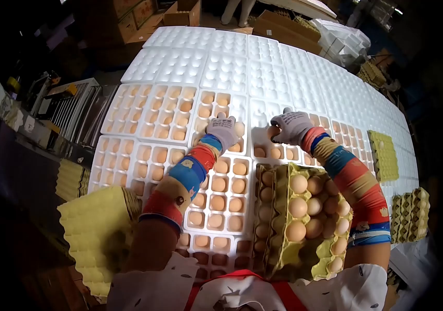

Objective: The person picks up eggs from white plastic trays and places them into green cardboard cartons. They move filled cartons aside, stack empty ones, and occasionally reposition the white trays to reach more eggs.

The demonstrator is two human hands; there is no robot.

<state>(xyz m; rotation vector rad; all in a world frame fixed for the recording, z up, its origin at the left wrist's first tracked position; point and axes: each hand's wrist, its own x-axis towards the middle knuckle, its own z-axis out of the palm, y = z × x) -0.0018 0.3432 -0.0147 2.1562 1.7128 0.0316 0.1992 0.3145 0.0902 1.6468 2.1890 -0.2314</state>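
Observation:
My left hand (222, 130), in a pale glove, is bent down over a white foam egg tray (243, 103) partly filled with brown eggs. Its fingers are curled and what lies under them is hidden; a paler egg (239, 128) sits beside it. My right hand (293, 127), also gloved, has thumb and fingers closed round a brown egg (273, 131) above the neighbouring foam tray (263, 111), whose near row holds several eggs. Below my right forearm, a yellow pulp egg carton (296, 254) stands tilted on a stack, with brown and pale eggs in it.
Filled foam trays (146, 136) lie to the left and in front of me; unfilled ones (221, 70) spread toward the far side. Stacked pulp cartons (94, 228) stand at the near left, others (410, 215) at the right. Cardboard boxes (286, 30) and a person's legs (238, 11) are beyond.

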